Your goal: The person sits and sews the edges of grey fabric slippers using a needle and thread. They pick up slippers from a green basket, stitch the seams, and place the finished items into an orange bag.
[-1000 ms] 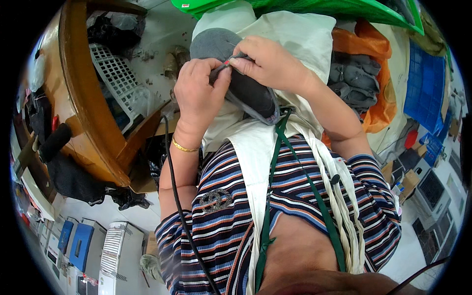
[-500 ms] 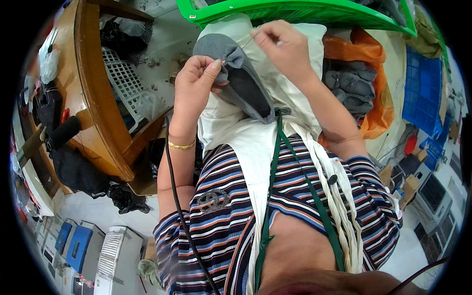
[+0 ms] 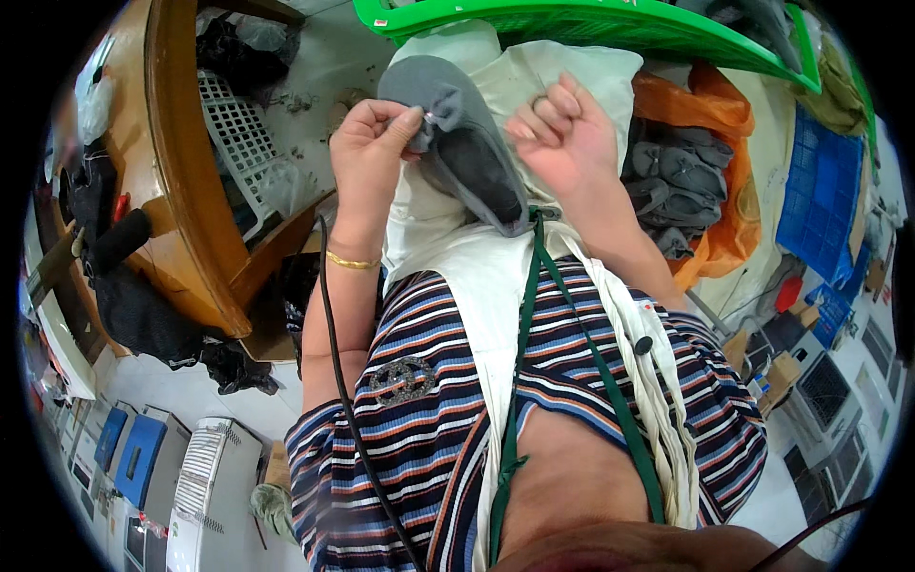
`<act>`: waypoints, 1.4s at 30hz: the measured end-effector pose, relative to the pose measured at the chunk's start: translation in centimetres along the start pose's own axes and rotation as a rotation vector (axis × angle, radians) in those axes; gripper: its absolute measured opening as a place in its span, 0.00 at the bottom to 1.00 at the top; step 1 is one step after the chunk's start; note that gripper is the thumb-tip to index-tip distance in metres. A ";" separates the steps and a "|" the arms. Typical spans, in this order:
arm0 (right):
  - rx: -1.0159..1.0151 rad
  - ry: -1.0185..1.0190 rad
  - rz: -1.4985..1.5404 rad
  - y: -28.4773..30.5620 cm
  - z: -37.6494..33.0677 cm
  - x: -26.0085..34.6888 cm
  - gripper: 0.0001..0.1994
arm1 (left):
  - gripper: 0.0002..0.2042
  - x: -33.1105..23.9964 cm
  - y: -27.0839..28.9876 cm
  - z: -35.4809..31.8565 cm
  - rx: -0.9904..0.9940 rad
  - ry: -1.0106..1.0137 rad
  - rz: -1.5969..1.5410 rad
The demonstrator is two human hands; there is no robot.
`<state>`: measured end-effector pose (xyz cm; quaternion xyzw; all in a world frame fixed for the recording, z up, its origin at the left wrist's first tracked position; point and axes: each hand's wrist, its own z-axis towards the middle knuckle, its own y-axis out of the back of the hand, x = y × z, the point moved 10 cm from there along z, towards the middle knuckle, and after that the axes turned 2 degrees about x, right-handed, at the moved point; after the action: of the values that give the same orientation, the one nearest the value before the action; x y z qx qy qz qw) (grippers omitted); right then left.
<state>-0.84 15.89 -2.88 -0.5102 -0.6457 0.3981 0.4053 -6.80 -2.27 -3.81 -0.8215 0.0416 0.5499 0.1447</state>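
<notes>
The grey shoe [image 3: 469,153] lies on the apron [image 3: 481,300] over the lap, toe pointing away, much where it lay a second ago. The left hand [image 3: 376,143] stays pinched on it beside the bow [image 3: 448,107]. The hands met there a second ago; now they are apart. Half a second ago the right hand [image 3: 567,138] was raised farther out; it has since come back, palm turned up, fingers curled, near the shoe's right side. Blur hides whether it holds anything. Right of it, the orange bag [image 3: 720,105] still stands open.
</notes>
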 end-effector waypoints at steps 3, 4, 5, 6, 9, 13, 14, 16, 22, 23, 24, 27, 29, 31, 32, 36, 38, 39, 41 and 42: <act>-0.098 0.028 0.013 1.3 -1.0 0.5 0.21 | 0.03 0.5 -0.5 0.3 0.044 0.031 -0.033; -0.106 0.039 -0.009 0.8 -0.7 0.7 0.21 | 0.03 0.3 -0.5 0.3 0.070 0.027 -0.022; -0.113 0.049 -0.032 0.6 -0.6 0.8 0.21 | 0.04 0.1 -0.4 0.4 0.095 0.024 -0.010; -0.069 0.058 -0.079 0.4 -0.6 0.8 0.20 | 0.04 0.0 -0.4 0.3 0.119 0.020 0.002; 0.030 0.108 -0.254 0.0 -0.5 1.3 0.19 | 0.06 -1.1 -0.8 -0.3 0.129 -0.069 0.120; 0.134 0.282 -0.585 -1.6 -1.7 1.5 0.17 | 0.12 -7.4 -2.5 -2.4 -0.025 -0.563 0.855; 0.189 0.329 -0.678 -2.5 -2.3 1.3 0.16 | 0.13 -7.7 -2.6 -2.5 -0.028 -0.524 0.816; 0.260 0.309 -0.860 -4.4 -3.4 0.0 0.17 | 0.16 -7.8 -3.6 -2.3 0.014 -0.417 0.840; 0.723 0.309 -1.633 -9.2 -6.1 -6.1 0.07 | 0.25 -8.5 -6.4 -1.6 0.016 -0.398 1.317; 0.787 0.370 -1.677 -9.5 -6.4 -6.9 0.06 | 0.24 -8.5 -6.4 -1.6 -0.006 -0.422 1.330; 0.849 0.432 -1.720 -9.7 -6.9 -7.3 0.06 | 0.23 -8.4 -6.3 -1.4 -0.027 -0.447 1.344; 0.733 0.561 -1.907 -9.9 -7.1 -5.0 0.07 | 0.18 -8.1 -4.9 -1.2 -0.081 -0.423 1.276; 0.555 0.618 -1.975 -9.8 -7.1 -2.3 0.06 | 0.16 -7.6 -3.4 -1.2 -0.102 -0.361 1.129; 0.376 0.631 -2.023 -8.6 -6.9 -0.2 0.06 | 0.13 -6.4 -2.0 -1.4 -0.121 -0.313 0.885; 0.288 0.653 -1.976 -8.7 -6.9 0.8 0.06 | 0.13 -6.0 -1.5 -1.3 -0.127 -0.283 0.827; 0.126 0.376 -1.725 -5.7 -5.0 0.7 0.07 | 0.09 -3.5 -0.3 -0.9 -0.068 -0.080 0.445; 0.161 0.313 -1.520 -4.9 -3.8 -0.3 0.07 | 0.08 -2.9 -0.4 -0.9 -0.056 -0.052 0.404; 0.134 0.258 -1.520 -4.4 -3.2 -0.6 0.07 | 0.08 -2.7 -0.5 -0.9 -0.055 -0.062 0.407; 0.089 0.136 -1.521 -3.7 -1.9 -1.4 0.06 | 0.08 -2.4 -0.4 -0.9 -0.058 -0.070 0.377; 0.103 0.209 -1.602 -4.0 -1.5 -1.3 0.06 | 0.07 -2.2 -0.4 -1.0 -0.056 -0.069 0.348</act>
<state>-0.64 14.15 1.24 0.0919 -0.7547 -0.0337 0.6487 -6.71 -2.38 -1.38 -0.7862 0.1630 0.5956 0.0255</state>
